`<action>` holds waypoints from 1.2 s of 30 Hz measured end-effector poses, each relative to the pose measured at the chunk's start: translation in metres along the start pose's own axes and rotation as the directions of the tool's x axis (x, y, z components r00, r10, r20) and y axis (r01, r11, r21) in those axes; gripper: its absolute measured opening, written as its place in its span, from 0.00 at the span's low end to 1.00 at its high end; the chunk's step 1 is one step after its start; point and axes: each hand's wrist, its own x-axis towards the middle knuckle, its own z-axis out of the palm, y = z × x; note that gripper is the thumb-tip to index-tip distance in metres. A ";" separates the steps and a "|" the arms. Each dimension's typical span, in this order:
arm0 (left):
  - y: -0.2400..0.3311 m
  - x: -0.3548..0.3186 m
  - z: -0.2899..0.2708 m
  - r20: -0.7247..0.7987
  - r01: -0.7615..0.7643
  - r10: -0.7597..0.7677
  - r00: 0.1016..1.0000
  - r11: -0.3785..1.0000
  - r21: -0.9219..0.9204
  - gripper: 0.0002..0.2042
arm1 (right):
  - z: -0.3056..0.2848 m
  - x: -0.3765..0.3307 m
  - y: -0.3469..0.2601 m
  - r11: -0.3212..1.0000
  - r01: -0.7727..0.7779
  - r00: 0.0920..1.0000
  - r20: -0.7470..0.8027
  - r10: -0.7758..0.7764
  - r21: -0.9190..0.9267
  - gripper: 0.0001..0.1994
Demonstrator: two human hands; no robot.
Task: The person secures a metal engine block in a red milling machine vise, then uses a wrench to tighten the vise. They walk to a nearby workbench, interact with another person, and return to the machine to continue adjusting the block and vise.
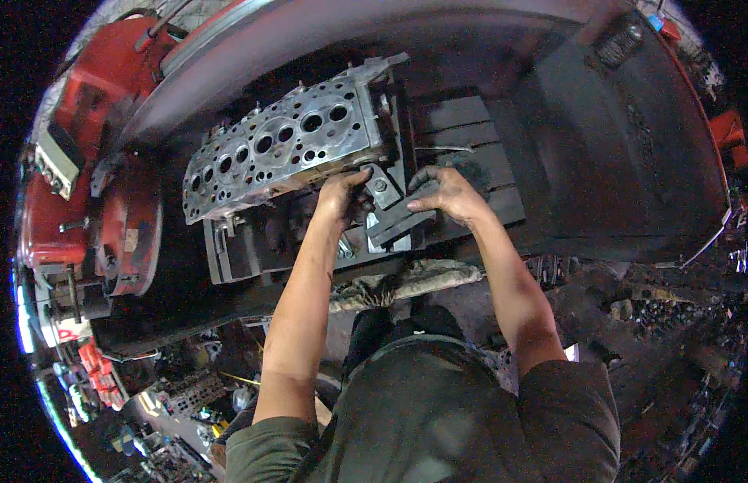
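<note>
Cylinder head [297,153]: silver-grey, rows of dark round holes
Metal block [383,196]: grey
Slotted plate [458,113]: dark grey, darker stripes
Machine housing [48,213]: red
Shirt [414,410]: dark olive

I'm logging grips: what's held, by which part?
Left hand seems to hold the metal plate by its left edge; whether the right hand holds the dark bar cannot be told.

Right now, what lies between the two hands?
In the head view, a bolted grey plate and a dark bar lie between left hand and right hand.

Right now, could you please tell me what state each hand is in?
Left hand: closed on the edge of the bolted metal block.
Right hand: partly open, thumb by the dark bar.
</note>
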 end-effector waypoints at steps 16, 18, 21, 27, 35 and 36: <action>-0.042 -0.087 0.019 0.174 -0.442 0.711 0.681 0.210 0.872 0.33 | 0.043 -0.002 0.019 0.978 0.198 0.915 -0.371 -0.160 0.068 0.11; -0.049 -0.091 0.023 0.194 -0.488 0.736 0.649 0.207 0.848 0.32 | 0.041 -0.003 0.017 0.980 0.191 0.937 -0.306 -0.167 0.050 0.12; -0.051 -0.089 0.024 0.154 -0.530 0.718 0.679 0.333 0.780 0.29 | 0.039 -0.003 0.010 0.980 0.198 0.961 -0.191 -0.199 -0.024 0.17; -0.045 -0.084 0.021 0.119 -0.510 0.735 0.668 0.335 0.792 0.22 | 0.014 -0.008 0.004 0.935 0.238 0.971 0.064 -0.229 -0.262 0.34; -0.038 -0.073 0.008 0.081 -0.488 0.694 0.715 0.413 0.769 0.24 | 0.000 0.003 0.010 0.910 0.334 0.939 0.176 -0.297 -0.246 0.28; -0.038 -0.071 0.006 0.085 -0.500 0.695 0.714 0.421 0.757 0.24 | -0.001 0.004 0.009 0.935 0.294 0.948 0.183 -0.259 -0.198 0.28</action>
